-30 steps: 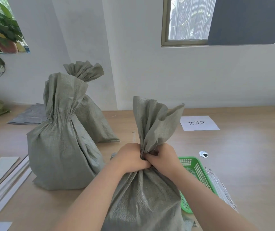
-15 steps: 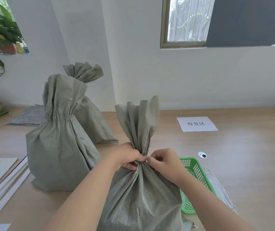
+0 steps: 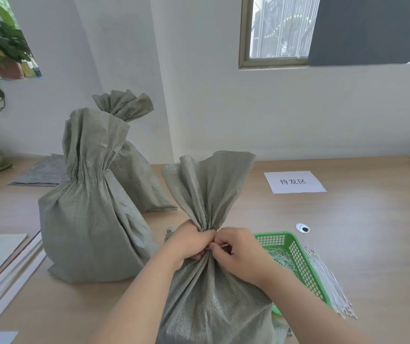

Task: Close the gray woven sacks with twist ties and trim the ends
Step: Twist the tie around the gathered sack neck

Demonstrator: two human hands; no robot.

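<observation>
Here, you are working at the gathered neck of the near sack (image 3: 211,294), which is standing upright on the table (image 3: 360,244) directly in front of you, its long axis running vertically and its loose mouth fanning out above your hands. Your left hand (image 3: 189,242) is wrapping round the neck from the left, fingers curled tight on the bunched fabric, clamping the gather closed. Your right hand (image 3: 238,252) is meeting it from the right, the two hands touching at the neck. Its thumb and forefinger are pinching a thin pale strip, apparently the twist tie (image 3: 224,244), whose free end is projecting sideways to the right, across the sack's axis. On this evidence the right hand is the one placed to do the twisting, while the left is serving as the clamp. Whether the tie is passing fully round the neck cannot be told, since your fingers are hiding it. The green basket (image 3: 295,256) and the bundle of spare ties (image 3: 333,294) are lying just right of the sack, nearer your right hand.
</observation>
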